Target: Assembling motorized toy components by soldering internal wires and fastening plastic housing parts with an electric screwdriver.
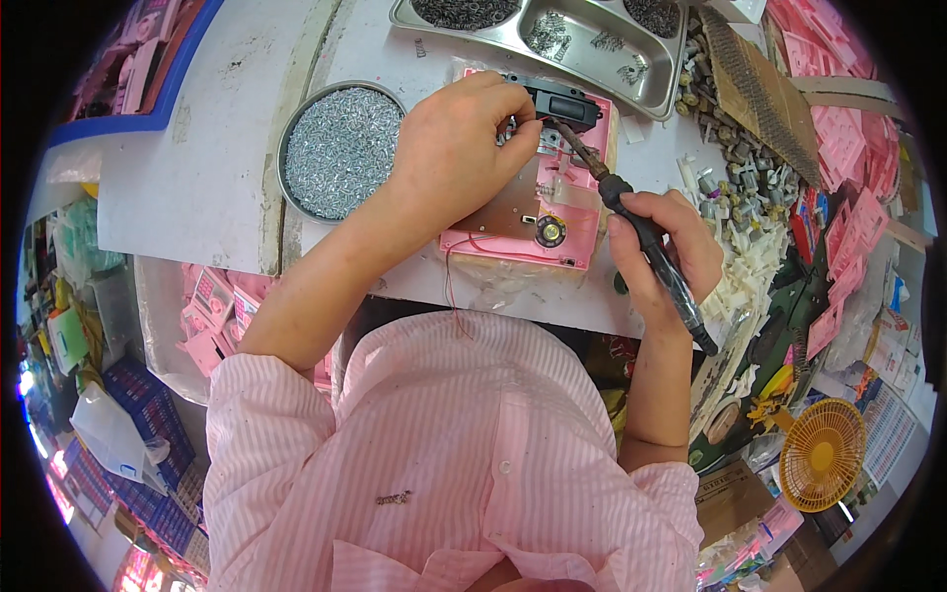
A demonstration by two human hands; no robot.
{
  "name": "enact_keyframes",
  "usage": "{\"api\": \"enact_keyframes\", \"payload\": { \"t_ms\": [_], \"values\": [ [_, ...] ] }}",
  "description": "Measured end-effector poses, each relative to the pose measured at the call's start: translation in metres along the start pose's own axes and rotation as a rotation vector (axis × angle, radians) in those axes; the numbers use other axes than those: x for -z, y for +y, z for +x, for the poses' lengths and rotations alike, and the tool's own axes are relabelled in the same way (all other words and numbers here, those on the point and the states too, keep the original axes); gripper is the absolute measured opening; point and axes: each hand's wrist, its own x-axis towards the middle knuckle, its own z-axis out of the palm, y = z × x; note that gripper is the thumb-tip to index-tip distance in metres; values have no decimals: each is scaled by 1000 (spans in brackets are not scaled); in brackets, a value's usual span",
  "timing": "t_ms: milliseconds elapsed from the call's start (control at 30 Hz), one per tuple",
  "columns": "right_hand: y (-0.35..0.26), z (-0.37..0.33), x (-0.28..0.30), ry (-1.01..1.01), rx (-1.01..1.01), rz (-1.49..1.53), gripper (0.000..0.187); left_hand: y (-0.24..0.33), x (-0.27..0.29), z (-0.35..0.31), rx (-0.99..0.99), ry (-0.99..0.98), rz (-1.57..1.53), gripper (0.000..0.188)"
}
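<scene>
Surface [365, 49], white and scuffed, spreads beneath the left fingers [511, 101] and right fingers [646, 204]. Beyond the left fingers stands a steel tray [592, 20] whose compartments hold small coiled springs; to their left, a round tin [283, 163] full of tiny silvery metal pieces [340, 148]. Directly under them lies an open pink housing [580, 229]. Thumb and forefinger there are drawn close together — whether they grip anything is too hidden to tell. The right fingers are wrapped around a soldering iron [646, 232], its tip just beside the left fingertips. Nearer the body than those fingertips is a brown board [498, 212]; just beyond them, a black oblong module [567, 106]. Between both sets of fingers, nearer the body, sits a round part [550, 231] — and thin wires [449, 276] trail off below the left fingers
</scene>
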Motion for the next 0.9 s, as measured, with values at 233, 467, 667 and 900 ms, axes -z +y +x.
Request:
{"api": "enact_keyframes", "payload": {
  "t_ms": [233, 467, 667, 900],
  "values": [
    [-4, 4, 10, -52, 72, -54, 25, 0, -2, -1, 10, 24, -2, 12],
    [-5, 9, 7, -87, 6, -43, 23, 0, -5, -1, -19, 54, -8, 12],
    [-7, 12, 5, -101, -4, -52, 24, 0, -6, -1, -31, 70, 8, 13],
    [-6, 12, 3, -84, -20, -21, 24, 0, -8, -2, -39, 91, 22, 14]
  ]
}}
